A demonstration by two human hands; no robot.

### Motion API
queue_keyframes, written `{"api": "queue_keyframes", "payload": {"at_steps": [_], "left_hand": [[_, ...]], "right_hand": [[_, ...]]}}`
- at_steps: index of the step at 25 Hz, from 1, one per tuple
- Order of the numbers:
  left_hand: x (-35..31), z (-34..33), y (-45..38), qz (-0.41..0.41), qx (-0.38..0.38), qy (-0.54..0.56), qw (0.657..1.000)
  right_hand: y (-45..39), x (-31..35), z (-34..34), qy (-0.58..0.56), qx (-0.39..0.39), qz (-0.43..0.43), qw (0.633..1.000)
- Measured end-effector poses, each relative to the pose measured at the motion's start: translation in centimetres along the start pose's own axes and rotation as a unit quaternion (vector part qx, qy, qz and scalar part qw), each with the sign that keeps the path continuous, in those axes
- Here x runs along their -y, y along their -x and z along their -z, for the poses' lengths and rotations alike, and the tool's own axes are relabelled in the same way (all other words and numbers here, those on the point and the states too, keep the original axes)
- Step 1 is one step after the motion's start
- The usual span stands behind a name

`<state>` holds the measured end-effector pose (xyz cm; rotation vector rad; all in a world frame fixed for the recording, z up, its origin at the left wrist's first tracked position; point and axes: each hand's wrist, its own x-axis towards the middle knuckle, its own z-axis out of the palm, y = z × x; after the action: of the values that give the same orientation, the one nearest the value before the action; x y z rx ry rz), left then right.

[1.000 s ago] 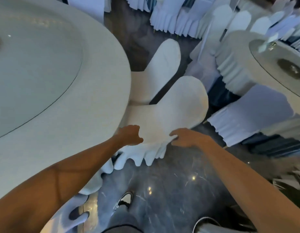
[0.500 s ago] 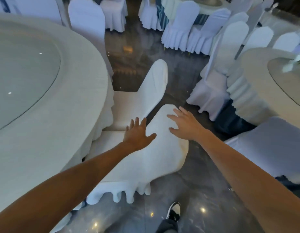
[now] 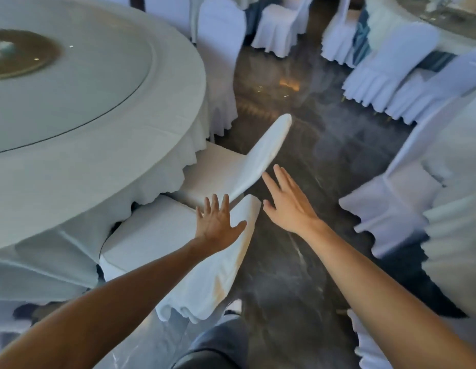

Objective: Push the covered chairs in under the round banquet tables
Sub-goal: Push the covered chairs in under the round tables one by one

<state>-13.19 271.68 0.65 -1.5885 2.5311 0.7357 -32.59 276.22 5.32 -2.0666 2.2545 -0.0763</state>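
A dark marble floor [image 3: 324,145] runs between white-draped tables. At upper left we see the round banquet table [image 3: 98,161]; below its edge, the nearest covered chair [image 3: 157,235], our left hand [image 3: 218,222] flat, fingers spread, on its back. Our right hand [image 3: 287,206] hovers open at centre.

Hands: two, left [image 3: 216,222] and right [image 3: 288,206], both spread flat. Round tabletops in view: three — one large at left [image 3: 162,107], one at top right [image 3: 431,22], one cut by the right edge [image 3: 465,155]. Covered chairs at the near tabletop: two close by [image 3: 157,235] [image 3: 247,166], a third beyond [image 3: 220,62]. Farther chairs were blurred; no firm count. One shoe [image 3: 235,306].
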Motion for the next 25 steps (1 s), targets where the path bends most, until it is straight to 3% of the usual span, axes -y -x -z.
{"api": "queue_keyframes", "payload": {"at_steps": [11,17,21,25], "left_hand": [[-7.2,-3.2,-13.1,0.154,0.007,0.062,0.986],[-6.8,-2.1,-13.8,0.234,0.001,0.116,0.965],[-6.7,-2.8,-12.4,0.312,0.024,0.161,0.936],[-8.5,-4.2,-11.2,0.372,0.09,0.186,0.905]], "right_hand": [[-13.4,-12.7,0.9,0.061,0.038,0.179,0.981],[-20.2,-13.9,-1.5,0.064,0.113,0.263,0.956],[-23.6,-14.7,-6.0,0.165,0.211,0.31,0.912],[-25.8,-15.9,-7.9,0.241,0.206,0.413,0.854]]}}
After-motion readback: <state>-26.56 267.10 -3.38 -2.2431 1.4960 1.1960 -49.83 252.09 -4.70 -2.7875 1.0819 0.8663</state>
